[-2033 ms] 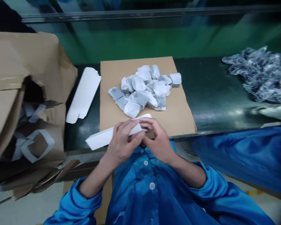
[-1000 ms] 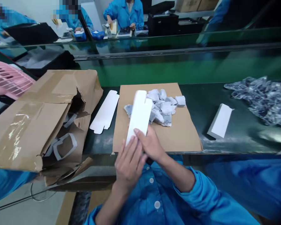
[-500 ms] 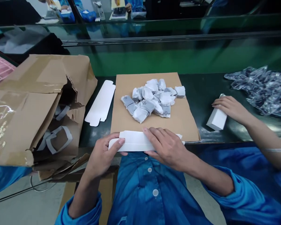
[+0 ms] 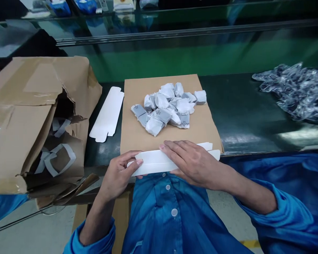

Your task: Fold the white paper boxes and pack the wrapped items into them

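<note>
A long white folded carton lies level between my hands at the front edge of the bench. My left hand pinches its left end, thumb on top and fingers underneath. Over its right part lies my right hand, fingers together on top and thumb side toward the middle. End flaps stick out past the right hand. Beyond the carton, several small wrapped packets are piled on a brown cardboard sheet. A flat white carton blank rests left of the sheet.
At the left stands a torn, taped cardboard box with white paper strips inside. Clear plastic bags are heaped at the far right of the dark green bench. A person's blue sleeve shows at the right.
The view has shifted slightly. The co-worker's hand and the white box at the right have gone from view. The carton in my hands tilts a little, and its right flaps show more.
</note>
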Available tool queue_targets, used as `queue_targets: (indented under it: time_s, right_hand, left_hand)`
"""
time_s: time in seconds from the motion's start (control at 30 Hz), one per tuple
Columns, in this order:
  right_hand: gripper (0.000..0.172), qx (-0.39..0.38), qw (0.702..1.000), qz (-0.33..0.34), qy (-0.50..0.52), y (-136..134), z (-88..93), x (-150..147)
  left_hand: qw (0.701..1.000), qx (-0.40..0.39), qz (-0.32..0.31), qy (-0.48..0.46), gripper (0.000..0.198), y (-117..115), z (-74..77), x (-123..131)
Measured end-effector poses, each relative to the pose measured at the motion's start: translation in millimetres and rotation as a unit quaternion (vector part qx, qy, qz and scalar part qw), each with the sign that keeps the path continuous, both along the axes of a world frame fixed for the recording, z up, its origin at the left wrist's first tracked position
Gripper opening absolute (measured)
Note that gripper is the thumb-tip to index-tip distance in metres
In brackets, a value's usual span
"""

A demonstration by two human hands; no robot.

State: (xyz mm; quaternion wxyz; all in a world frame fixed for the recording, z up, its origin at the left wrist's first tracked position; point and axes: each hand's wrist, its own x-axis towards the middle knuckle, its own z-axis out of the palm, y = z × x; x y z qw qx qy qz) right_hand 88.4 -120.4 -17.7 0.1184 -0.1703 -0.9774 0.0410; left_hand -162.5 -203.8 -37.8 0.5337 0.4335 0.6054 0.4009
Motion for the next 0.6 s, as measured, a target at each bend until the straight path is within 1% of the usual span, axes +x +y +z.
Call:
queue_targets:
  time_s: [0.17,0.23,0.27,0.37,0.43,0.53,0.57,0.6]
  right_hand:
    - [0.062,-0.106,0.993,0.045,0.024,10,0.0,8]
    - [0.065,-0.129,0.99,0.055,0.032,13,-3.3,11]
    - [0.065,-0.129,0.99,0.052,0.033,13,-5.5,11]
    - [0.059,-0.086,0.996,0.031,0.022,9,-12.7,10]
    - [0.056,-0.029,0.999,0.012,0.013,3,-16.9,7]
    - [0.046,0.086,0.996,0.002,0.013,-6,-20.6,5]
    - [0.041,0.116,0.993,0.003,0.018,-7,-21.1,6]
    - [0.038,0.13,0.991,0.005,0.025,-7,-21.1,7]
  left_hand:
    - [0.995,-0.038,-0.076,-0.057,0.037,1,2.2,-9]
    - [0.992,-0.041,-0.094,-0.073,0.036,1,1.8,-10]
    - [0.992,-0.036,-0.1,-0.066,0.035,2,1.6,-10]
    - [0.995,-0.007,-0.102,0.007,0.028,6,1.7,-3]
    - [0.993,0.016,-0.091,0.075,0.025,10,1.4,2]
    - [0.984,0.067,-0.046,0.157,0.012,15,-0.3,2]
    - [0.982,0.078,-0.03,0.17,0.009,15,-0.7,0]
    - [0.982,0.082,-0.022,0.169,0.007,13,-0.9,-2]
